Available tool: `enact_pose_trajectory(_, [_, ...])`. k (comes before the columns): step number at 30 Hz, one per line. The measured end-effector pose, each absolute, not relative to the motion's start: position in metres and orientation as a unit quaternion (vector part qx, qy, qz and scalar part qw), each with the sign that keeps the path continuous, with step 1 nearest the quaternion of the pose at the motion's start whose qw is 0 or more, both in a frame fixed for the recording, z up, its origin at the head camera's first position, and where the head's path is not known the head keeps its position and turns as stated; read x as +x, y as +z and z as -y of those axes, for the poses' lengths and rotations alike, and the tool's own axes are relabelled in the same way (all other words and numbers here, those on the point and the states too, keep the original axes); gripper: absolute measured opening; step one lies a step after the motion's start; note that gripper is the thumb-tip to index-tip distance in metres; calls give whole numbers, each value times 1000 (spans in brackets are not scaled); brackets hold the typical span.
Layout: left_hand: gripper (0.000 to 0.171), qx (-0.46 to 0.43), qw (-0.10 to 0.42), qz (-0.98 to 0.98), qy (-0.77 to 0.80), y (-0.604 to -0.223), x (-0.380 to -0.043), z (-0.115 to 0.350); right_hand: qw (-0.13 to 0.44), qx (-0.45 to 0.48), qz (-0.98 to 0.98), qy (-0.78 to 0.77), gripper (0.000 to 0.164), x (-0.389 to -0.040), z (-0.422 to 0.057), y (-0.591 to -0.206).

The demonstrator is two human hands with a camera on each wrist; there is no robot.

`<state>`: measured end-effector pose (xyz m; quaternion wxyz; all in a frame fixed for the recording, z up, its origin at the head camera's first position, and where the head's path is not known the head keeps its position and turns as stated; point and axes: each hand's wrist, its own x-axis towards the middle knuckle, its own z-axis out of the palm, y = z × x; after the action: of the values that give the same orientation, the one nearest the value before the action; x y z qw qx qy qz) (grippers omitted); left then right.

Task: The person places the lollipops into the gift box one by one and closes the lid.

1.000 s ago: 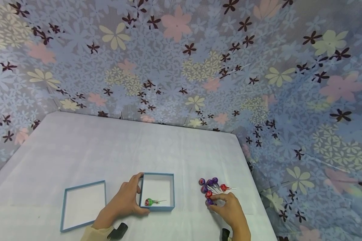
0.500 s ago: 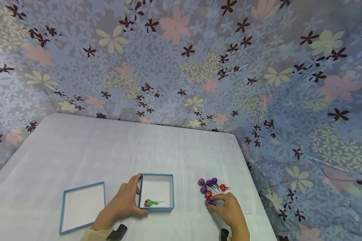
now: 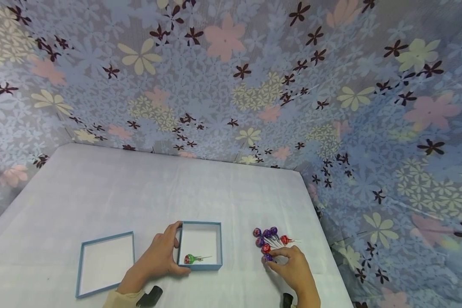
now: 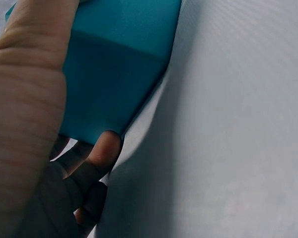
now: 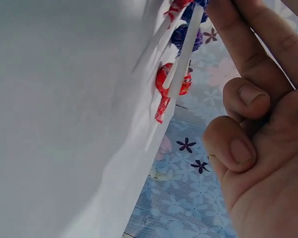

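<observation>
Purple-wrapped lollipop (image 3: pixel 268 257) sat at near end of lollipop group, right side of white-covered tabletop (image 3: pixel 169 188); right hand (image 3: pixel 294 269) had fingers clamped on it in pinch, two other fingers curled toward palm. Red lollipop (image 3: pixel 266 248) lay just beside it; four purple ones and second red lollipop (image 3: pixel 284 240) lay beyond. Left hand (image 3: pixel 158 257) spanned left side of open blue box (image 3: pixel 202 267), fingers clamped on it. Green-and-red lollipop (image 3: pixel 190 259) lay inside, along near wall. Shallow blue-rimmed lid (image 3: pixel 107 263) lay left of box, apart. Floral cloth (image 3: pixel 215 98) hung behind tabletop.
</observation>
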<state>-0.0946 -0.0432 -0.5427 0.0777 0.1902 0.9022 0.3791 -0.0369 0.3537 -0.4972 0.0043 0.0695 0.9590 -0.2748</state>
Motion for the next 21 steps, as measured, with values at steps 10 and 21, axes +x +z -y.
enact_pose_trajectory(10, [139, 197, 72, -900, 383, -546, -94, 44, -35, 49, -956, -287, 21, -44, -346, -490])
enact_pose_trajectory(21, [139, 191, 76, -900, 385, -545, -93, 43, -75, 27, -952, -294, 24, -58, -327, -480])
